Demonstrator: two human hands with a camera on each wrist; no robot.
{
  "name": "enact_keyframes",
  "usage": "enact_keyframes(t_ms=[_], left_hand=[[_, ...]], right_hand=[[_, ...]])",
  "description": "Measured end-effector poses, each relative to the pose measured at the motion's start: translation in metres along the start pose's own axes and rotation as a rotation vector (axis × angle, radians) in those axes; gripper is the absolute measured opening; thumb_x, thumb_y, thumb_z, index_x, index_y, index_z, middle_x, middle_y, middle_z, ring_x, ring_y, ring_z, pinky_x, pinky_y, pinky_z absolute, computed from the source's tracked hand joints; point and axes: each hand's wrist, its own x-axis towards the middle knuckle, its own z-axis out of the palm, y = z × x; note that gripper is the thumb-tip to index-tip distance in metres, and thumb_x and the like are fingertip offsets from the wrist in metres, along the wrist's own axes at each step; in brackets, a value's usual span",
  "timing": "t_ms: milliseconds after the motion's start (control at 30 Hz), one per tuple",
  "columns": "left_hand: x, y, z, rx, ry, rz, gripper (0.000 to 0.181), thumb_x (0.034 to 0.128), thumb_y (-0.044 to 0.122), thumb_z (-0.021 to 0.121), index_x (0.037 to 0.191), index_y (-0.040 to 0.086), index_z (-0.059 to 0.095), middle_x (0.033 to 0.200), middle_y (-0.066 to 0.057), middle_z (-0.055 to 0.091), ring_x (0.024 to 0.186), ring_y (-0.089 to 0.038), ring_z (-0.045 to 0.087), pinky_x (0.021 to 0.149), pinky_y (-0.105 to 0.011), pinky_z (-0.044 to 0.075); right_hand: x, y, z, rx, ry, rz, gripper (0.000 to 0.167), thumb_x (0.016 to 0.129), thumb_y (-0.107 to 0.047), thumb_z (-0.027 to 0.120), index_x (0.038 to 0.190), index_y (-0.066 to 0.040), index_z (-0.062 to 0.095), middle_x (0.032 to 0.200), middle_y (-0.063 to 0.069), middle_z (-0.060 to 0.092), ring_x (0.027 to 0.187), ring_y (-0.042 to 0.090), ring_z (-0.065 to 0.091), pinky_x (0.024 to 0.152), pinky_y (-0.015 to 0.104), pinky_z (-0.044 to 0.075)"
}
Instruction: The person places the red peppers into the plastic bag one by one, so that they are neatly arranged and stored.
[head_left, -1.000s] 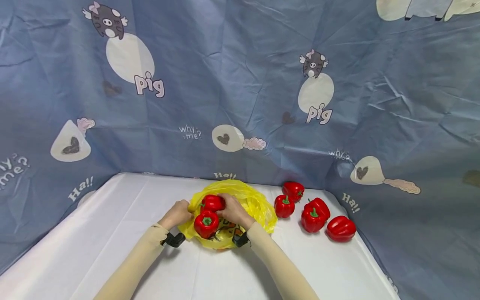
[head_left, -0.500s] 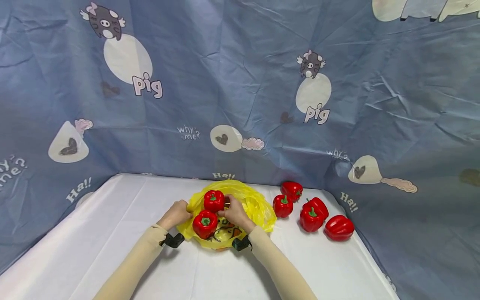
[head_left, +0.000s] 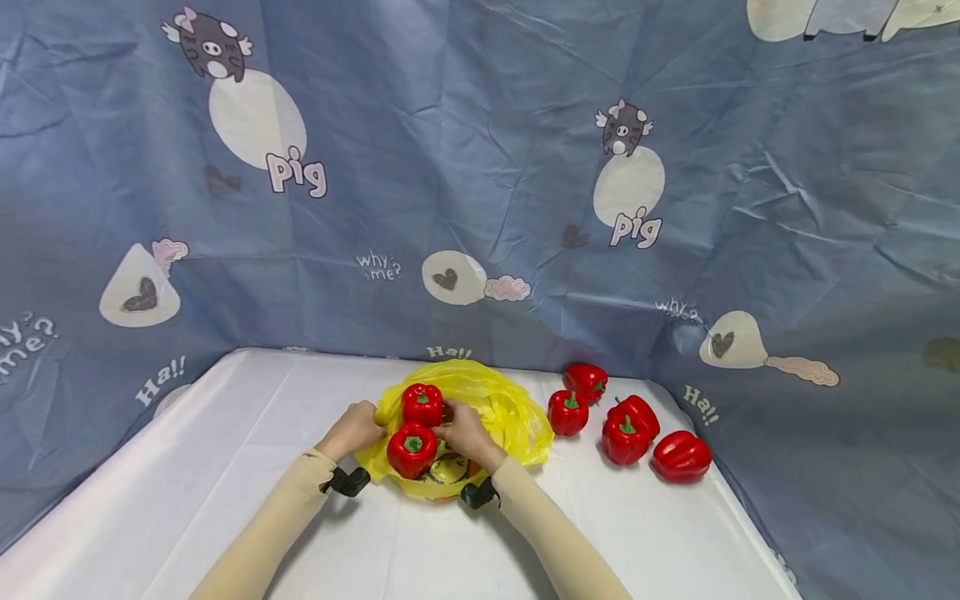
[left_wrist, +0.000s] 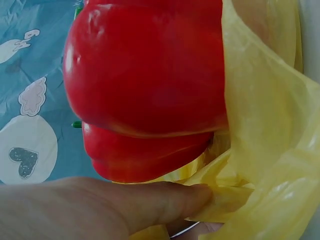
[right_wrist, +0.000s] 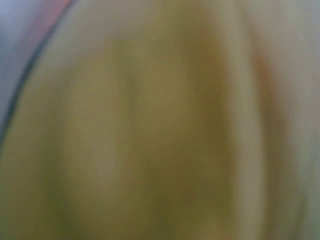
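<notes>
Two red bell peppers stand on the spread yellow plastic bag in the head view, stems up: a rear pepper [head_left: 422, 403] and a front pepper [head_left: 412, 451] touching it. My left hand [head_left: 352, 431] pinches the left edge of the yellow bag [head_left: 517, 408]; in the left wrist view the thumb [left_wrist: 170, 200] presses on the plastic, below the large red pepper [left_wrist: 145, 70]. At the rear pepper's right side, my right hand [head_left: 468, 433] grips it, its far fingers partly hidden. The right wrist view is blurred, mostly yellow plastic.
On the right side of the white table [head_left: 225, 475] several more red bell peppers lie loose, among them an upright one [head_left: 567, 412] close to the bag and one on its side [head_left: 681, 457] near the right edge. A blue patterned cloth [head_left: 480, 208] hangs behind.
The rear pepper has turned from lying tilted in my right hand to standing stem up, then shifted slightly left towards the front pepper. My left hand has stayed at the bag's edge.
</notes>
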Motion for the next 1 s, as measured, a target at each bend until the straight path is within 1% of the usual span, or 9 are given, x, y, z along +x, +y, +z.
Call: enact_keyframes(t_ms=[100,267,433,533,600,667,867,1000], left_hand=[[0.0,0.001,-0.001,0.007,0.004,0.011,0.01,0.0758,0.002,0.064,0.073,-0.002,0.056,0.065,-0.006,0.048,0.057,-0.016,0.047,0.052,-0.025,0.038],[0.001,0.002,-0.001,-0.014,-0.01,-0.007,0.009,0.0765,0.002,0.064,0.076,-0.004,0.057,0.067,-0.007,0.049,0.059,-0.017,0.048,0.053,-0.025,0.039],[0.003,0.001,0.001,-0.023,-0.021,-0.013,0.009,0.0767,0.002,0.064,0.075,-0.003,0.056,0.066,-0.007,0.048,0.058,-0.017,0.047,0.053,-0.025,0.038],[0.003,0.0,0.001,-0.028,-0.02,-0.02,0.01,0.0769,0.002,0.065,0.075,-0.002,0.056,0.066,-0.006,0.047,0.058,-0.017,0.047,0.053,-0.025,0.038],[0.003,0.0,0.001,-0.032,-0.019,-0.025,0.01,0.0773,0.002,0.065,0.076,-0.003,0.056,0.067,-0.007,0.048,0.059,-0.017,0.048,0.054,-0.025,0.039],[0.003,0.001,0.0,-0.026,-0.02,-0.023,0.012,0.0783,0.003,0.066,0.079,-0.005,0.057,0.069,-0.008,0.05,0.06,-0.018,0.049,0.055,-0.025,0.04],[0.002,0.001,-0.001,-0.011,-0.027,-0.026,0.017,0.0799,0.005,0.067,0.086,-0.008,0.058,0.075,-0.011,0.054,0.064,-0.019,0.052,0.056,-0.027,0.043],[0.002,0.0,-0.003,-0.018,-0.033,-0.033,0.019,0.08,0.006,0.068,0.087,-0.008,0.058,0.075,-0.011,0.055,0.064,-0.019,0.052,0.056,-0.027,0.043]], right_hand=[[0.0,0.0,-0.002,0.002,-0.014,0.006,0.061,0.083,-0.011,0.074,0.136,0.003,0.048,0.121,0.015,0.064,0.103,0.021,0.064,0.085,0.03,0.054],[-0.003,0.0,-0.005,0.032,-0.006,-0.003,0.064,0.082,-0.011,0.075,0.137,0.004,0.046,0.121,0.016,0.063,0.103,0.023,0.064,0.084,0.03,0.054],[-0.005,0.003,-0.005,0.056,-0.001,-0.022,0.054,0.083,-0.008,0.073,0.132,0.003,0.053,0.114,0.015,0.065,0.096,0.022,0.066,0.077,0.028,0.056],[-0.005,0.004,-0.003,0.064,-0.024,-0.039,0.049,0.084,-0.008,0.072,0.129,0.002,0.057,0.111,0.014,0.065,0.095,0.021,0.068,0.076,0.027,0.056],[-0.005,0.004,-0.002,0.054,-0.031,-0.047,0.048,0.085,-0.009,0.072,0.129,0.001,0.057,0.111,0.013,0.066,0.095,0.02,0.068,0.076,0.026,0.056],[-0.005,0.004,-0.003,0.051,-0.033,-0.041,0.049,0.085,-0.009,0.071,0.131,0.001,0.056,0.113,0.013,0.065,0.097,0.02,0.067,0.077,0.025,0.055],[-0.008,0.003,-0.008,0.042,-0.012,-0.013,0.057,0.084,-0.004,0.07,0.136,0.004,0.049,0.118,0.017,0.063,0.105,0.027,0.065,0.081,0.032,0.055],[-0.013,0.001,-0.014,0.04,-0.022,-0.019,0.065,0.083,-0.005,0.072,0.14,0.005,0.043,0.122,0.02,0.06,0.109,0.031,0.063,0.085,0.035,0.054]])
